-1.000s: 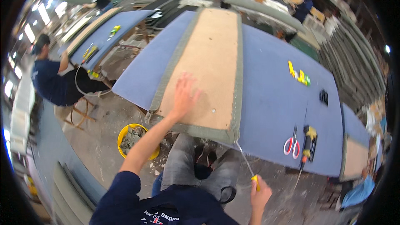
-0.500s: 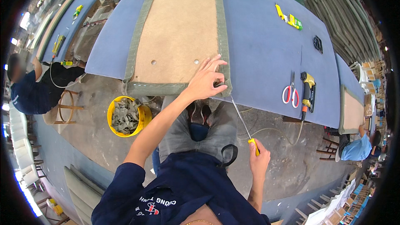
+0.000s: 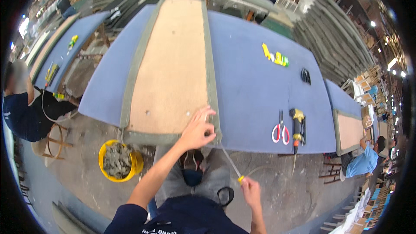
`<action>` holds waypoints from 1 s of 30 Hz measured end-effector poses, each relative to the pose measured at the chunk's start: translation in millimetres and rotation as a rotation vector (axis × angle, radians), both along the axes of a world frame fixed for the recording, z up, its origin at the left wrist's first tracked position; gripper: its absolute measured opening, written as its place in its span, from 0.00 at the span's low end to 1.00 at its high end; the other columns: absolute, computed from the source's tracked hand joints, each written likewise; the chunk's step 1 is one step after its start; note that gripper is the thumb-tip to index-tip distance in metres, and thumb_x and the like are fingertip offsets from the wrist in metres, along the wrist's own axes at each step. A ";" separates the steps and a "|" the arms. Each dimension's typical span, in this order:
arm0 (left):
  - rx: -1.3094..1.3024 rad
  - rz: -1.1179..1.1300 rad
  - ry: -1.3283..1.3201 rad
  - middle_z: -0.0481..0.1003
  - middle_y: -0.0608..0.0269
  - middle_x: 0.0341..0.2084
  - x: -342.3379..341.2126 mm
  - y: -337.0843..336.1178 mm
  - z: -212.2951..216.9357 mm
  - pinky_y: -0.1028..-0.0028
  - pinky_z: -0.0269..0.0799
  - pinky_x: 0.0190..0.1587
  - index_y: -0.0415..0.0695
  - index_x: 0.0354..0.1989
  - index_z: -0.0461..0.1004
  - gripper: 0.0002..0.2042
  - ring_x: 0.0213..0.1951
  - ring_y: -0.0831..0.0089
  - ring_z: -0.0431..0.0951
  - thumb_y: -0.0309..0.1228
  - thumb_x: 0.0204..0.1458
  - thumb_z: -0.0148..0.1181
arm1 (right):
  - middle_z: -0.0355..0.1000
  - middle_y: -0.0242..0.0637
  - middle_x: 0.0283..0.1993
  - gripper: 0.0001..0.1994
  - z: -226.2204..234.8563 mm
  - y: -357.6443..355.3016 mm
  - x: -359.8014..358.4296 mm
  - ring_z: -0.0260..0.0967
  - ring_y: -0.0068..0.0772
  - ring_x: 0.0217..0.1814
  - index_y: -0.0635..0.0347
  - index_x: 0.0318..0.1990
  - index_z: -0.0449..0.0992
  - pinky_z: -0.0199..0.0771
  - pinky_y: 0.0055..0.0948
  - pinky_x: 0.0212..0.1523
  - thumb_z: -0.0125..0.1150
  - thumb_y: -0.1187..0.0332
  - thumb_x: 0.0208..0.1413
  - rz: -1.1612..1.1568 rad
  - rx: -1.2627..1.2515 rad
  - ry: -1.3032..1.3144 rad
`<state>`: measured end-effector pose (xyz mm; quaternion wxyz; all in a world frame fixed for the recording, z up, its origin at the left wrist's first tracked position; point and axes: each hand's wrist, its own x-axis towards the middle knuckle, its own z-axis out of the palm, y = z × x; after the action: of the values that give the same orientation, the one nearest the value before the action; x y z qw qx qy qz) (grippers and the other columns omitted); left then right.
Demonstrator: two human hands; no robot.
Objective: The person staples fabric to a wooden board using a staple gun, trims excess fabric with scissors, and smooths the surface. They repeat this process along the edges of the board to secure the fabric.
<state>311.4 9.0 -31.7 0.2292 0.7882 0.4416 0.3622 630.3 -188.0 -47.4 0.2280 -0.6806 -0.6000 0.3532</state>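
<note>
tan board panel [image 3: 171, 73] with grey-green fabric edging lies on blue table [image 3: 255, 91]. left hand [image 3: 197, 130] presses near corner of panel, fingers spread. right hand [image 3: 250, 188] closed round yellow-handled tool [image 3: 241, 179], thin cord [image 3: 229, 160] taut up to corner. red scissors [image 3: 281, 132] and staple gun [image 3: 297, 125] lie nearby on table.

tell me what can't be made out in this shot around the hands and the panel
- Right hand, head view: it grips something with a yellow tip; too small to tell what tool it is.
- Thin line from the panel corner to that hand: too fine to tell cord, thread or blade.
- Left hand: covers the panel edge beneath it, so the fabric there is hidden.
- Yellow bucket: grey contents too blurred to identify.
</note>
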 end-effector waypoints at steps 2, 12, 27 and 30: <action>0.025 -0.024 0.002 0.65 0.51 0.65 1.3 2.3 3.7 0.52 0.52 0.73 0.45 0.22 0.76 0.10 0.74 0.47 0.54 0.33 0.48 0.71 | 0.71 0.35 0.21 0.21 -3.0 -1.5 -7.1 0.69 0.25 0.22 0.59 0.46 0.83 0.68 0.32 0.25 0.57 0.50 0.68 -0.126 -0.451 0.559; 0.392 0.159 -0.249 0.61 0.43 0.68 -30.1 -44.0 175.5 0.50 0.56 0.70 0.44 0.48 0.72 0.23 0.70 0.49 0.62 0.34 0.47 0.76 | 0.78 0.51 0.32 0.18 12.1 -8.2 -44.6 0.76 0.58 0.35 0.62 0.43 0.81 0.73 0.49 0.36 0.67 0.54 0.60 -0.121 0.190 -0.211; 0.797 -0.235 0.515 0.62 0.44 0.68 -81.5 -142.0 367.5 0.52 0.56 0.71 0.43 0.48 0.73 0.20 0.71 0.48 0.60 0.35 0.50 0.73 | 0.80 0.52 0.34 0.22 18.1 -10.2 -49.9 0.77 0.62 0.38 0.57 0.42 0.81 0.75 0.55 0.40 0.59 0.45 0.63 -0.112 0.076 -0.243; 0.801 -0.239 0.575 0.62 0.44 0.68 -76.2 -150.0 372.7 0.52 0.56 0.71 0.43 0.48 0.73 0.20 0.71 0.48 0.60 0.35 0.51 0.72 | 0.79 0.51 0.31 0.23 -0.2 -21.6 -55.5 0.77 0.61 0.36 0.58 0.42 0.82 0.75 0.54 0.39 0.60 0.44 0.61 -0.147 0.128 -0.259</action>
<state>235.2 -141.0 341.0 -0.1822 0.9271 0.2198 0.2427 574.7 -209.6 -47.6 0.2170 -0.7466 -0.5943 0.2059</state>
